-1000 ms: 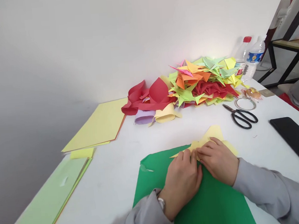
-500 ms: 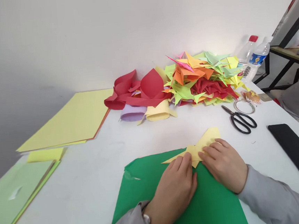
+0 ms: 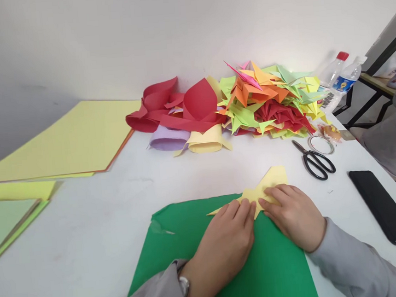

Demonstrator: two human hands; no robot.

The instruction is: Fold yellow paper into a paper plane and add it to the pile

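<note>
A folded yellow paper piece (image 3: 268, 183) lies at the far edge of a green sheet (image 3: 274, 271) on the white table (image 3: 98, 240). My left hand (image 3: 223, 245) rests on the green sheet with its fingers stretched flat, the fingertips pressing the yellow paper's left part. Beside it, my right hand (image 3: 294, 216) lies flat too, fingers pressing on the paper's middle. Both wrists wear grey sleeves, and a watch shows on the left one.
A heap of folded paper shapes (image 3: 266, 101) and curled red, purple and yellow scraps (image 3: 184, 117) lie by the wall. Black scissors (image 3: 315, 159), a tape ring (image 3: 320, 143), a black phone (image 3: 383, 206) and two bottles (image 3: 337, 78) are at the right. Yellow sheets (image 3: 62, 142) and green sheets (image 3: 3, 221) lie at the left.
The view has swung left and down a little. My hands stay pressed on the yellow paper, which shows slightly more of its pointed left tip.
</note>
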